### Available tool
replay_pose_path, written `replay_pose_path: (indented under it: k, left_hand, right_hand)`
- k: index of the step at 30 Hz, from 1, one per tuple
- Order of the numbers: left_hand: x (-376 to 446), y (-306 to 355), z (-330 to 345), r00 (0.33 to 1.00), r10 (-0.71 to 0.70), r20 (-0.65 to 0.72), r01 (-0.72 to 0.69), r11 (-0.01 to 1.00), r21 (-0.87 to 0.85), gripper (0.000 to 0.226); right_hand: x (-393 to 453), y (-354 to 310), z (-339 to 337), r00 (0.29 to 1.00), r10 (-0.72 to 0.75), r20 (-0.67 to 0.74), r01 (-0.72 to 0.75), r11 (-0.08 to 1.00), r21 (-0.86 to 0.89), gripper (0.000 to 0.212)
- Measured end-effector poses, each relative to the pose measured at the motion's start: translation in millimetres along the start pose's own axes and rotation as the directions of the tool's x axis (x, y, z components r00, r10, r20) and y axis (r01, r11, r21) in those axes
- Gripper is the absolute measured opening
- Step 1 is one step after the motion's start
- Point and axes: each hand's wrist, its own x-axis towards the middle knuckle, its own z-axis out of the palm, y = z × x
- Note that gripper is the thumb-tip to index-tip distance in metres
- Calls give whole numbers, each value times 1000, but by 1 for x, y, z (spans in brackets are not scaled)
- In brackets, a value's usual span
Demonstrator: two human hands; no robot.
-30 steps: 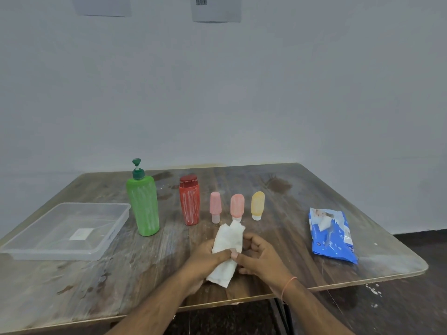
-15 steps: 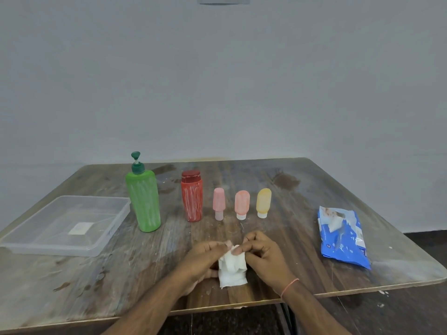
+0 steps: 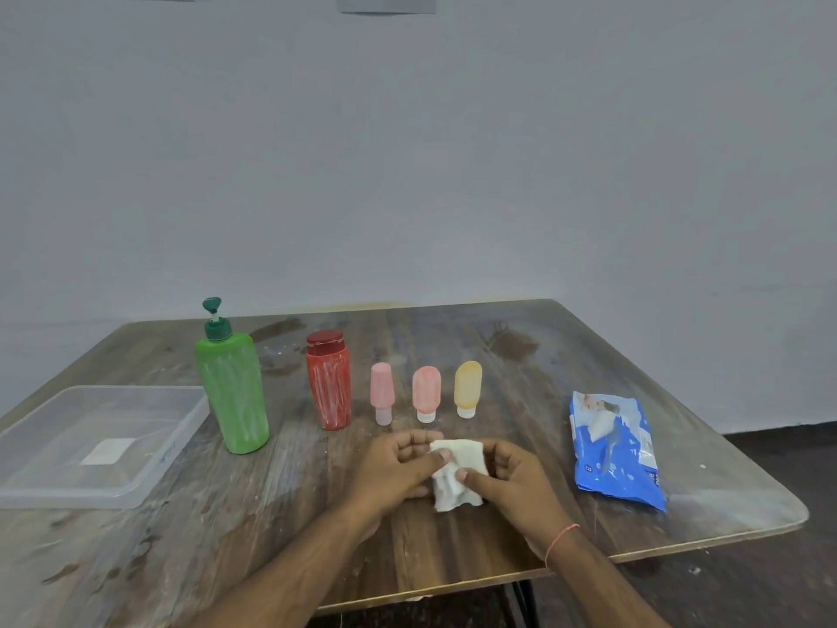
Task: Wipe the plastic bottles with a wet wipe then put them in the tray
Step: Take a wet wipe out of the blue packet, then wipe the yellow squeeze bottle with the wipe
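Observation:
A row of bottles stands on the wooden table [image 3: 521,369]: a tall green pump bottle [image 3: 233,392], a red bottle [image 3: 328,385], two small pink bottles [image 3: 382,392] [image 3: 425,392] and a small yellow bottle [image 3: 467,388], all smeared with white streaks. In front of them my left hand [image 3: 394,469] and my right hand [image 3: 507,480] both pinch a folded white wet wipe [image 3: 457,473] just above the table. A clear plastic tray [image 3: 149,473] sits at the left, with only a white label showing through its bottom.
A blue wet-wipe pack [image 3: 616,451] lies at the right of the table. The table's front edge runs just below my wrists. A plain grey wall stands behind the table.
The wipe has been folded from a long hanging sheet into a small wad between both hands. The camera has tilted, so the table sits lower in view.

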Motion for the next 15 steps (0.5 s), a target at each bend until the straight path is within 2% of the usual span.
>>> replay_pose_path:
  k: [3, 6, 8, 10, 13, 15]
  left_hand:
    - [24, 30, 12, 995, 90, -43, -87, 993, 75, 48]
    - [62, 52, 25, 967, 222, -129, -180, 943, 278, 63]
    - [86, 63, 34, 952, 293, -91, -216, 852, 477, 65]
    - [104, 71, 44, 945, 328, -22, -231, 710, 665, 67]
    - [122, 77, 54, 969, 247, -1, -141, 557, 818, 66]
    - [131, 78, 59, 980, 200, -14, -91, 503, 860, 50]
  right_hand:
    - [-1, 6, -31, 991, 9, -131, -1, 998, 58, 28]
    - [2, 15, -46, 974, 31, -226, 0, 991, 137, 28]
    - [5, 19, -47, 962, 50, -270, -4, 985, 170, 29]
    - [9, 21, -45, 957, 44, -286, 3, 986, 164, 28]
    - [13, 27, -47, 961, 21, -277, 27, 985, 170, 28]
    - [14, 29, -48, 963, 14, -268, 32, 985, 168, 28]
